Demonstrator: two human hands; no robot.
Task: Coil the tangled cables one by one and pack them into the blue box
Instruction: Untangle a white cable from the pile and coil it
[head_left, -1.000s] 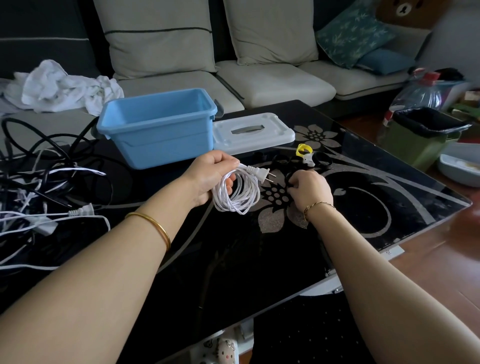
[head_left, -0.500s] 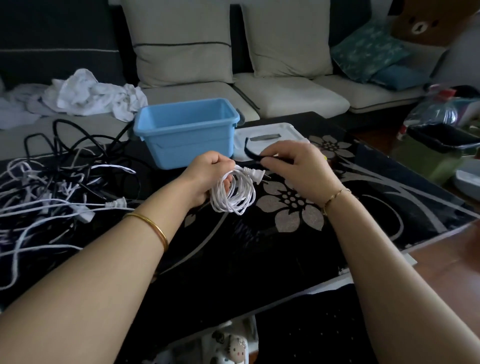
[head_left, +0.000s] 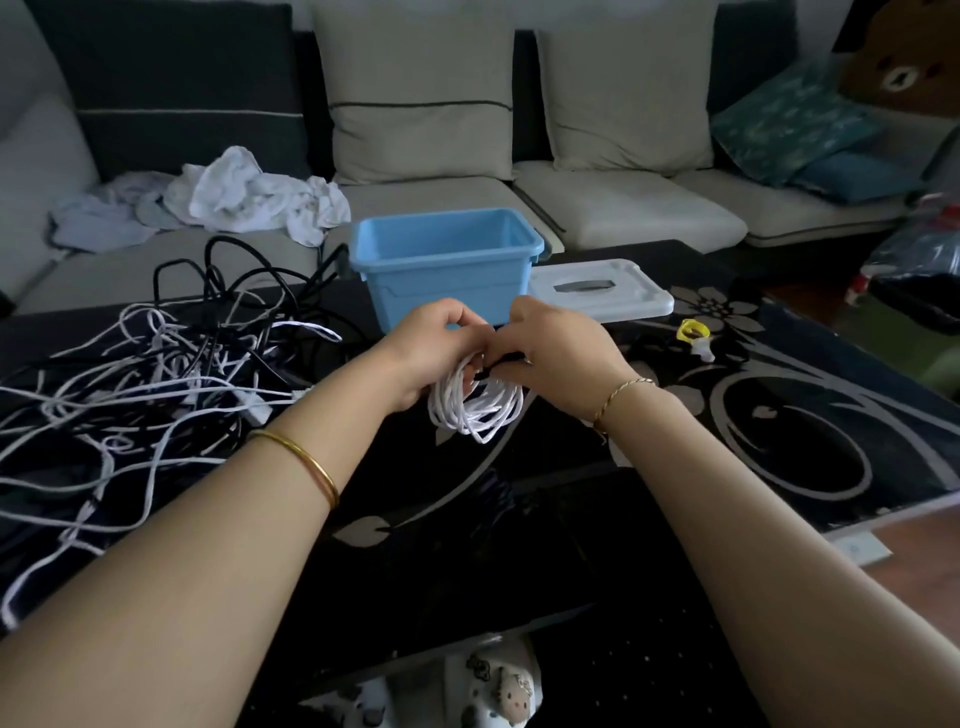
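Observation:
My left hand (head_left: 431, 348) grips a coiled white cable (head_left: 475, 408) above the black glass table (head_left: 571, 519). The loops hang below my fingers. My right hand (head_left: 558, 358) pinches a thin black tie (head_left: 501, 366) against the top of the coil. The plug is hidden between my hands. Just behind my hands stands the blue box (head_left: 447, 265), open, with nothing visible inside. A tangle of white and black cables (head_left: 156, 374) covers the table's left side.
The box's white lid (head_left: 597, 293) lies right of the box. More black ties and a yellow loop (head_left: 693, 330) lie at the right. A sofa with crumpled white cloth (head_left: 249, 195) runs behind the table. A dark bin (head_left: 924, 306) stands at the far right.
My right hand picked up a black tie from the table's right side and brought it to the coil. The plug that stuck out is now covered by my hands.

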